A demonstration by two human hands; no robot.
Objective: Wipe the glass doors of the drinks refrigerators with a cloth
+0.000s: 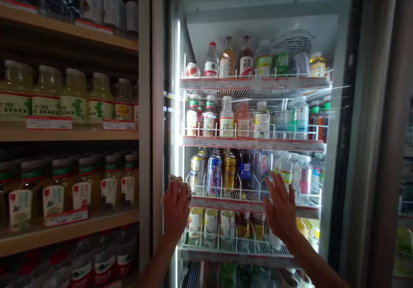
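Note:
My left hand [176,206] is closed over a crumpled, light brownish cloth [180,185], which shows above and beside my fingers. It is at the left side of the glass door [258,15] of a lit drinks fridge. My right hand [281,204] is raised in front of the same door, fingers spread and holding nothing. Whether its palm touches the glass I cannot tell. Behind the door, between my hands, stand a blue can [214,174] and a gold can [229,173] on a wire shelf [238,204].
Inside the fridge, upper shelves [254,143] carry bottles in several colours. Left of the metal door frame [157,107], wooden shelves [106,134] hold rows of bottles with price tags [48,123]. A vertical frame [371,150] stands at the right.

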